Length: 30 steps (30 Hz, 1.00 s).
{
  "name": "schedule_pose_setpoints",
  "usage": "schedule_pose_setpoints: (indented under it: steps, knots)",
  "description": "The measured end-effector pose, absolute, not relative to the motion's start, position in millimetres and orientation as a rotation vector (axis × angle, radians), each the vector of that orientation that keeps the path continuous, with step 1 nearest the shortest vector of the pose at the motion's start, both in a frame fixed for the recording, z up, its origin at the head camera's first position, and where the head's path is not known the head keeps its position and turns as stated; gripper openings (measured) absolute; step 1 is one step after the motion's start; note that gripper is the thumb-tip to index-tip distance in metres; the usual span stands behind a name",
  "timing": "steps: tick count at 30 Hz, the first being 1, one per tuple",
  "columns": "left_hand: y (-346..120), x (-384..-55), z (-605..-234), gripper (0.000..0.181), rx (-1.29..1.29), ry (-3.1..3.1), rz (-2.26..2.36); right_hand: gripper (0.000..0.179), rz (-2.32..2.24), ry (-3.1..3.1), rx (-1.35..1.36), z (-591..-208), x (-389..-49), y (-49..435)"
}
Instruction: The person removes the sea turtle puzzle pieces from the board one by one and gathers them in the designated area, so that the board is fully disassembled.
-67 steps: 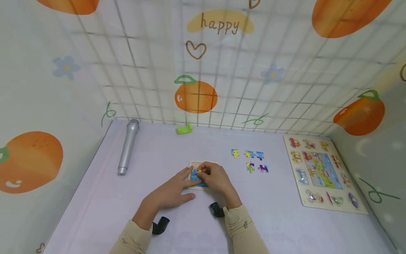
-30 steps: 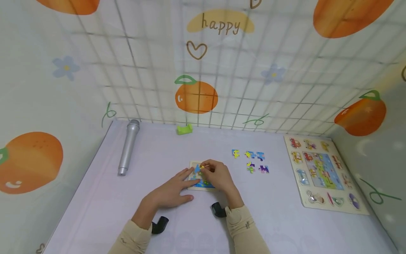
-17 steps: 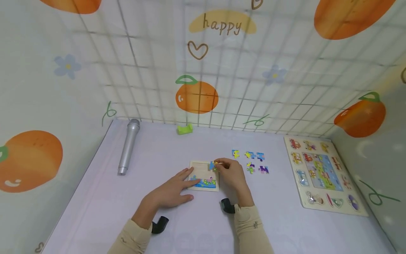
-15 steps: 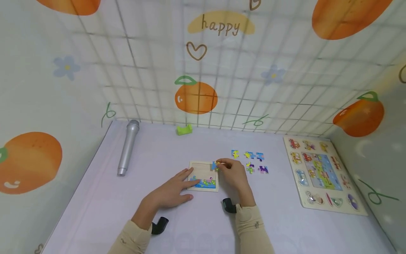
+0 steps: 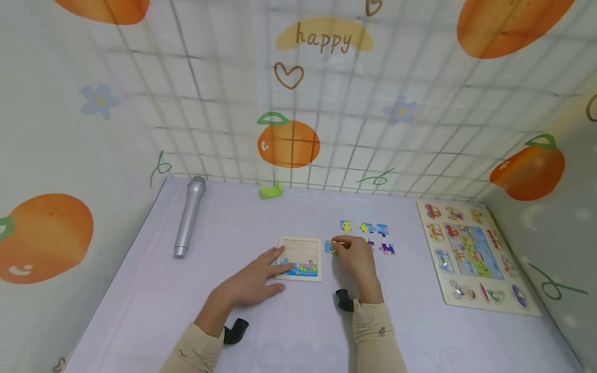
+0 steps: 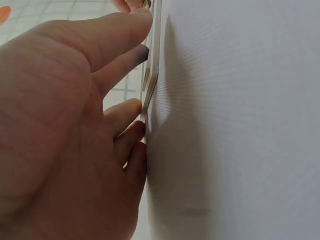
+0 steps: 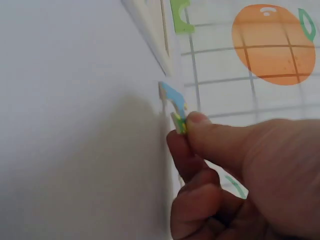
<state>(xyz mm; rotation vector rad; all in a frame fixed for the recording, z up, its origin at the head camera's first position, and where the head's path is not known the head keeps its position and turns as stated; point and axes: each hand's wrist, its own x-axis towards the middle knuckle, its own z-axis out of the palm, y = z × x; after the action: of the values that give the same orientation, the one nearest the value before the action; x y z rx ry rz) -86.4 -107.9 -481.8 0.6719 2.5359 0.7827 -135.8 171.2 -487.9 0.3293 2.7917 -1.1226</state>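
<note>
My left hand [image 5: 254, 280] lies with spread, straight fingers over the left side of a small wooden puzzle tray [image 5: 298, 239]. Along the tray's bottom, a row of blue and green puzzle pieces [image 5: 305, 269] is fitted, and the upper part shows bare wood. Between thumb and fingertips, my right hand [image 5: 356, 256] pinches a blue, yellow and green puzzle piece [image 7: 173, 95], just right of the tray and close over the table. Loose puzzle pieces [image 5: 368, 227] lie behind and beside that hand, which partly covers one of them.
A silver toy microphone [image 5: 188, 217] lies at the back left. Near the back edge sits a small green block [image 5: 271, 190]. A larger wooden picture puzzle board [image 5: 436, 280] rests at the right. Printed fabric walls close off the back and both sides.
My right hand has lifted the puzzle piece from over the tray and carried it right, onto the table side near the loose pieces. My left hand has stayed in place.
</note>
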Motion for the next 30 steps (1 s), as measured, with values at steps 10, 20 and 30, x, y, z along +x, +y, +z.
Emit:
schedule_pose_setpoints:
  steps: [10, 20, 30]
  knots:
    - [-108.8, -86.5, -484.7, 0.052, 0.682, 2.523, 0.811, 0.022, -1.081, 2.809, 0.441, -483.5, -132.8, 188.0]
    - [-108.2, -87.2, -484.9, 0.051, 0.687, 2.538, 0.800, 0.026, -1.104, 2.815, 0.541, -479.3, -131.0, 196.0]
    - [-108.2, -88.0, -484.2, 0.050, 0.696, 2.552, 0.801, 0.020, -1.104, 2.882, 0.548, -480.7, -132.7, 198.6]
